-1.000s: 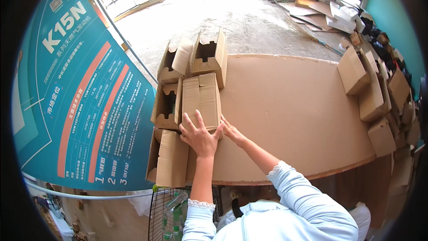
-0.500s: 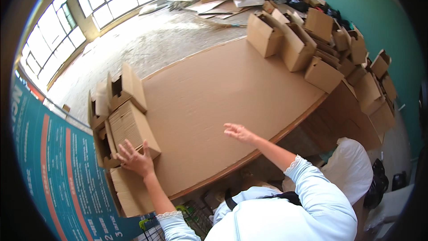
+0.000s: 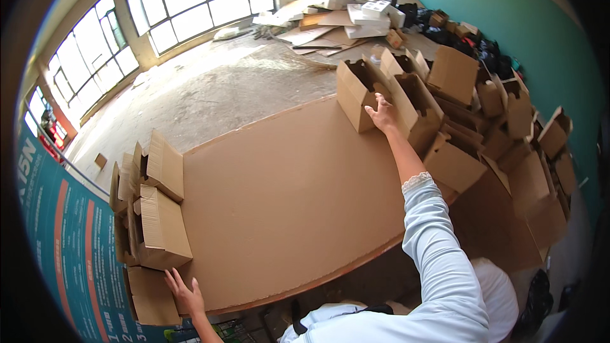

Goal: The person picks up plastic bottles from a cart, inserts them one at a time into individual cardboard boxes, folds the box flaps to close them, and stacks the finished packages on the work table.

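1. The open box (image 3: 354, 100) stands at the far right corner of the surface (image 3: 279, 209); the step in hand looks like taking hold of it, which would call for closing thumb and fingers on its wall.
2. It lies just beside and beyond your right hand (image 3: 383, 114), part-open with no grip showing; contact is hard to judge from this angle.
3. Your left hand (image 3: 187, 293), fingers spread, grips nothing, beside the tan carton (image 3: 150, 293) at the surface's near left corner.

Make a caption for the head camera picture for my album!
Right hand at an open box, left hand by a nearer carton.
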